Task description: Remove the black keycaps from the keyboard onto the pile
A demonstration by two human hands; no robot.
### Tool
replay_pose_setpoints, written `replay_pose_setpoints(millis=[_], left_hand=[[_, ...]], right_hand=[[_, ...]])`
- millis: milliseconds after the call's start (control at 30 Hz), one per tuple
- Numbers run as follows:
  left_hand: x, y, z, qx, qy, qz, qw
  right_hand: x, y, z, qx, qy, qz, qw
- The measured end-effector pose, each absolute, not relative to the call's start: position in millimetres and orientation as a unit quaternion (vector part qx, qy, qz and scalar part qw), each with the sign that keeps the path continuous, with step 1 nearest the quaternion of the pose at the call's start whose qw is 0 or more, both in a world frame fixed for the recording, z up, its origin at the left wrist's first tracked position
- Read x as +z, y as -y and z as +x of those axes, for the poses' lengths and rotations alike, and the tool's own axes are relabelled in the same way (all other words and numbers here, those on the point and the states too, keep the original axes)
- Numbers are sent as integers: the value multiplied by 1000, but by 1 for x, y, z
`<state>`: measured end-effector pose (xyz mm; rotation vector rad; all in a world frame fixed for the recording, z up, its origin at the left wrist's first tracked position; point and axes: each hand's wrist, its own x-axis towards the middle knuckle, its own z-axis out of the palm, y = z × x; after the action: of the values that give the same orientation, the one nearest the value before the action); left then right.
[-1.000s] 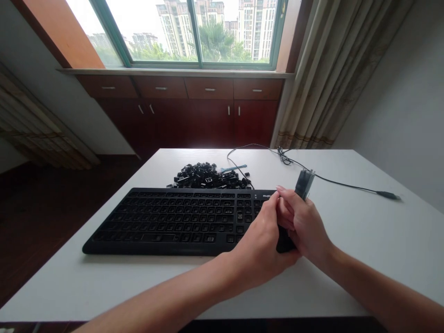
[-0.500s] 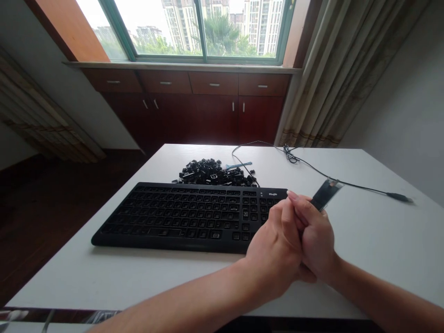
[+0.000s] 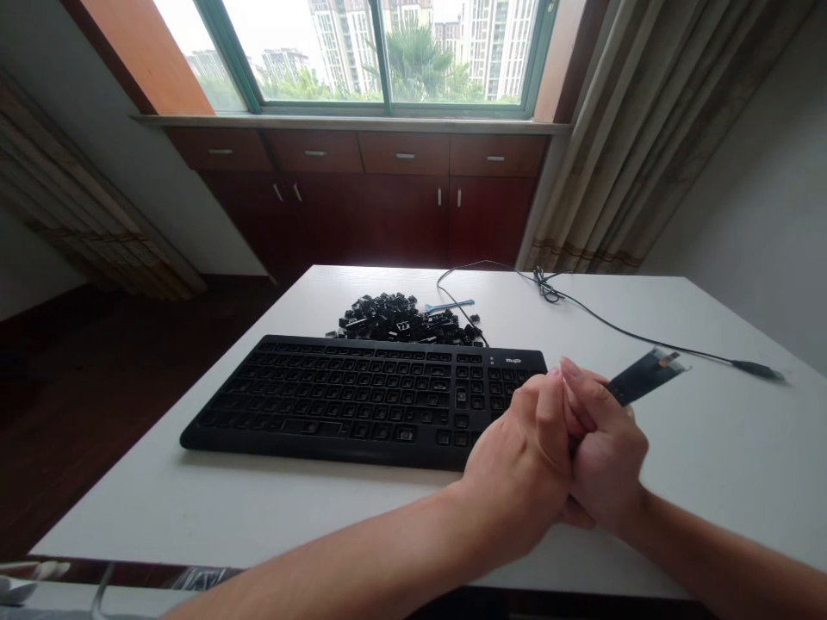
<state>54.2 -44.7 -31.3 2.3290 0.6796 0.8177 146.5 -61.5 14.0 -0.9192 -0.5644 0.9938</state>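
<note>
My left hand (image 3: 517, 465) and my right hand (image 3: 607, 439) are pressed together above the right end of a black keyboard (image 3: 368, 448), fingers closed and thumbs close to each other. From behind my right hand juts a dark, flat, partly see-through strip (image 3: 646, 375) with a small brownish patch near its outer end. My right hand grips the strip; its lower part is hidden. What lies inside my left hand's curled fingers cannot be seen. Most key positions on the keyboard have no caps, showing square sockets. The hands cover part of its number pad.
Behind the keyboard lies a heap of loose black keycaps (image 3: 394, 319), with a thin blue tool (image 3: 450, 306) next to it. A black cable (image 3: 613, 325) runs across the white table (image 3: 724, 448) to a plug (image 3: 755, 368). Cabinets (image 3: 362, 215) stand beyond.
The strip has tilted lower towards the right and more of its length shows. Both hands have shifted slightly right, still pressed together. The whole view has moved a little.
</note>
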Motion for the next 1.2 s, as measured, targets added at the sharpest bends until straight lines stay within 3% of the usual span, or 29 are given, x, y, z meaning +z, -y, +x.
replay_pose_setpoints(millis=[433, 667, 733, 900, 1200], left_hand=[[-26, 43, 54, 307, -257, 890, 218], [-12, 38, 41, 302, -256, 874, 283], [-5, 33, 31, 290, -260, 884, 259], [7, 15, 8, 247, -268, 914, 180], [4, 11, 2, 254, -207, 928, 179]], right_hand=[[25, 53, 146, 449, 271, -409, 747], [28, 38, 168, 597, 235, -399, 655], [27, 34, 173, 613, 241, -388, 644], [24, 30, 174, 579, 247, -416, 656], [26, 37, 165, 574, 252, -461, 628]])
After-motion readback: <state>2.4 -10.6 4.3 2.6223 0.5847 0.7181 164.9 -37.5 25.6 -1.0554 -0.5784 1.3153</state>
